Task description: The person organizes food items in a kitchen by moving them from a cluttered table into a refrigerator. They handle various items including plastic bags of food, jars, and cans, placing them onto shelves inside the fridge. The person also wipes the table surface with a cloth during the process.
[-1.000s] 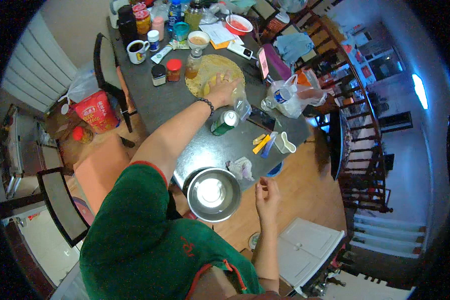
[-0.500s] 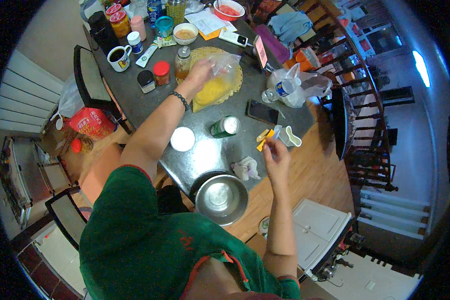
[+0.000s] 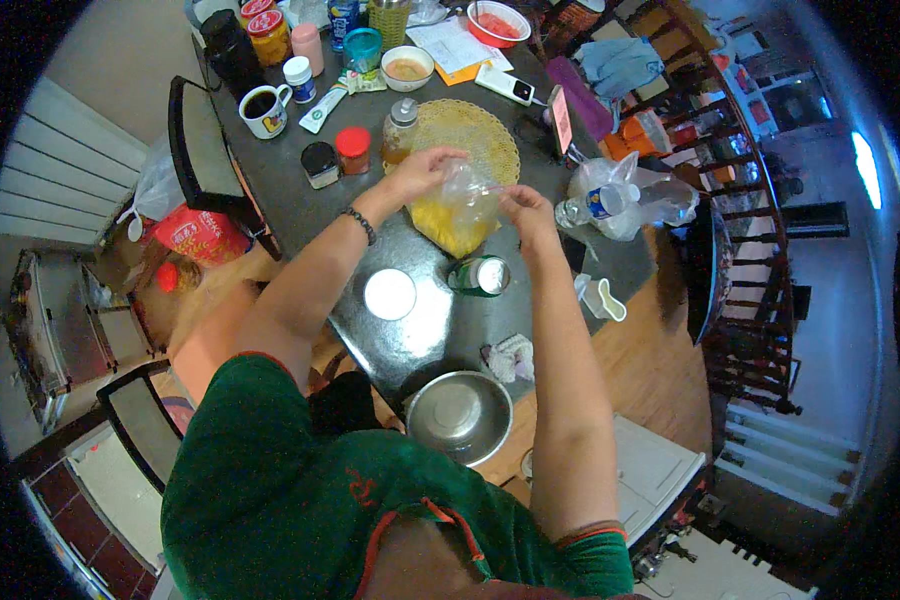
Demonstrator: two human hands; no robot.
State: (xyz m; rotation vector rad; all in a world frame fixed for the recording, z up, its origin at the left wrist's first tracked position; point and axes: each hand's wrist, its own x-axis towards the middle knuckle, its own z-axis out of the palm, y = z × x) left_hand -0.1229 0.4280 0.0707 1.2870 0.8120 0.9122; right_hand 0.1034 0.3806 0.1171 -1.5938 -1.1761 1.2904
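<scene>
A clear plastic bag with yellow contents at its bottom hangs or rests between my hands, over the front of a round woven mat. My left hand, with a dark bead bracelet at the wrist, has its fingers closed on the left side of the bag's top. Thumb and fingers of my right hand pinch the bag's right upper edge. A green can stands just nearer than the bag. Left of the can lies a white round disc. A glass jar is beyond my left hand.
A steel pot sits at the table's near edge, beside a crumpled cloth. Two small jars, one with a red lid, and a mug stand left. On the right are a plastic bottle and a white scoop-shaped container.
My right hand has moved from the yellow pieces at the right table edge to the bag. The bag has been lifted off the mat's middle and drawn nearer, its contents now hanging lower.
</scene>
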